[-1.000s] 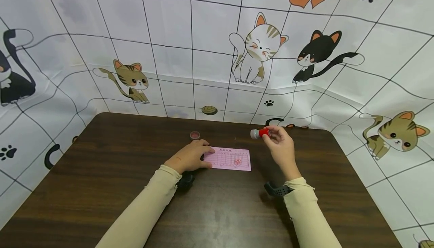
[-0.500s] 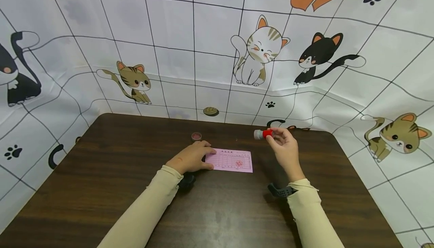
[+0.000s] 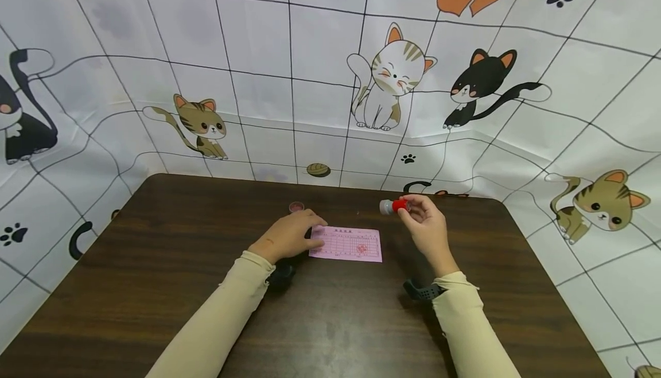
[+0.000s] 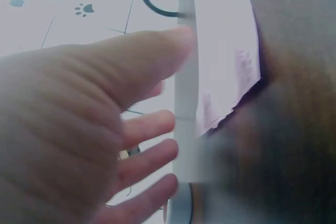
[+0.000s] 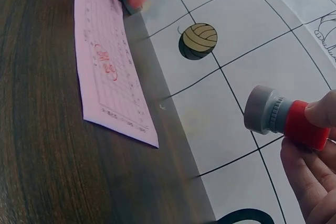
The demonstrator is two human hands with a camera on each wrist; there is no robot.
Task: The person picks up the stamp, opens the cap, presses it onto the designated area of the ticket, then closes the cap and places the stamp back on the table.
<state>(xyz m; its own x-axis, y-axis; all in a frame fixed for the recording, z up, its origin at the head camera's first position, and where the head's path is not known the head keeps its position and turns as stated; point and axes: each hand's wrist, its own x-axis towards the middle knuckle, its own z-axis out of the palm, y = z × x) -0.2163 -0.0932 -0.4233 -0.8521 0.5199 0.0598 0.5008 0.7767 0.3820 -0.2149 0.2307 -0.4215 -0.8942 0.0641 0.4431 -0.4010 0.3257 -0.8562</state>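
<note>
White sheeting (image 3: 258, 34) printed with black grid lines and cartoon cats hangs behind and around a dark wood-grain surface (image 3: 330, 332). With 12 o'clock at the far edge and the pink printed form (image 3: 343, 243) as the centre of the dial, a white striped cat (image 3: 389, 80) sits on the backdrop between 12 and 1, and a printed yarn ball (image 3: 318, 170) at 11. The form lies on the surface, ruled with a grid under a heading too small to read, and bears a red seal mark (image 3: 362, 249) between 3 and 4 o'clock.

At 9 o'clock is the left hand (image 3: 289, 233), its grip wide: thumb and forefinger stand apart over the form's near end on that side. How firmly they press cannot be told. The right hand (image 3: 427, 229), between 2 and 3, has a narrow grip, thumb and fingers pinching the red handle of a stamp (image 5: 286, 119). The stamp is at 2, raised off the surface and apart from the form, lying roughly level with its grey head towards 9. A small round container (image 3: 296, 207), reddish inside, rests at 10, just beyond the left hand. Dark straps circle both wrists, the right one (image 3: 423, 291) at 4.
</note>
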